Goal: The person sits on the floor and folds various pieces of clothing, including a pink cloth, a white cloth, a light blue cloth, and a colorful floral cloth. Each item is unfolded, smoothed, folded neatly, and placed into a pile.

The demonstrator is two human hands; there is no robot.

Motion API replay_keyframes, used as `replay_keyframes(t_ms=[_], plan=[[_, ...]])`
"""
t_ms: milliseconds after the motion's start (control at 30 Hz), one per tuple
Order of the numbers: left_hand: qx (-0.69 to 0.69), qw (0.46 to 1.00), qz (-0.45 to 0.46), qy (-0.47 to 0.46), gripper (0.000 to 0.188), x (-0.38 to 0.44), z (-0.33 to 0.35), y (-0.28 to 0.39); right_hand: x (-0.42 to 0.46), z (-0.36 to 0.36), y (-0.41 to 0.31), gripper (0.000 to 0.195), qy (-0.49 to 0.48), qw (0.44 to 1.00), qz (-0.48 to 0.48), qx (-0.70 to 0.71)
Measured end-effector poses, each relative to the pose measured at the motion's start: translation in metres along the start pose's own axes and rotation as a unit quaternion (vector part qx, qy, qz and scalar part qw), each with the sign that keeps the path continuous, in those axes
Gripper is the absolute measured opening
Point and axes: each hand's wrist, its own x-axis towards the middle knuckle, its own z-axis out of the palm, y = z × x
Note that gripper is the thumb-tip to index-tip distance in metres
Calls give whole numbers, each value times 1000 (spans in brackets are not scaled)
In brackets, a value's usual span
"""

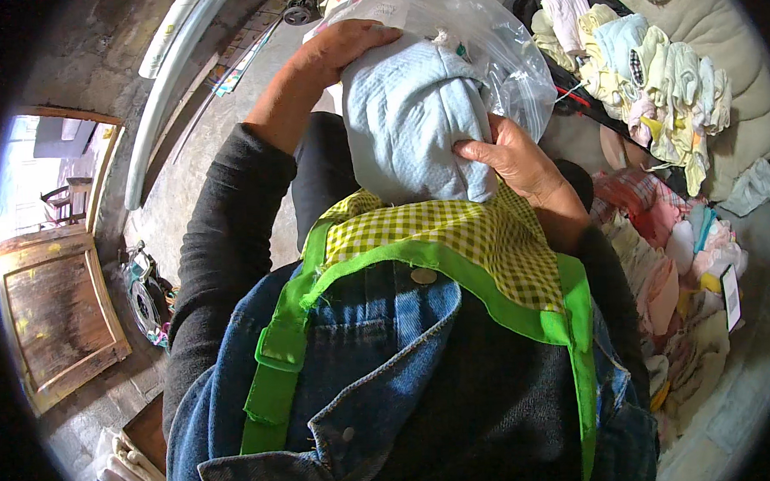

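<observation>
A bundle of pale blue cloth (412, 123), folded over on itself, is held between my two hands above my lap. My left hand (357, 45) lies over its upper left edge, fingers on the top. On the right side, my right hand (517, 160) grips a fold with the thumb pressed on the front. Just beyond the cloth spreads a clear plastic bag (512, 61). Below the bundle is the green-and-yellow checked apron (436, 235) that I wear over a denim jacket.
Rolled pale garments (655, 80) are heaped on a black-edged container beside a quilted cream cushion (744, 63). More loose clothes (657, 274) lie at the right, with a phone (730, 296) on them. Long white tubes (160, 108) and a wooden door (63, 316) stand at the left.
</observation>
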Motion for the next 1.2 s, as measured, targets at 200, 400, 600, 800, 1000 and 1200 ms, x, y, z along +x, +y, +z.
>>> replay_keyframes(t_ms=[200,400,600,800,1000,1200], plan=[[-29,988,68,134,33,0,-18,0,-7,-14,-5,39,35,996,16,84],[3,968,220,120,54,-28,-15,1,4,-48,-15,34,114,982,-102,112],[-199,974,84,-74,75,-53,42,-21,10,-30,-4,40,138,978,-113,108],[-218,972,4,-84,46,-78,65,-17,-25,-13,5,44,81,996,-32,-18],[-225,959,-25,-171,56,-110,84,-12,-47,-27,-16,87,33,986,-120,115],[-262,938,-55,-219,76,-116,92,-17,-28,-32,-48,47,128,972,-78,-181]])
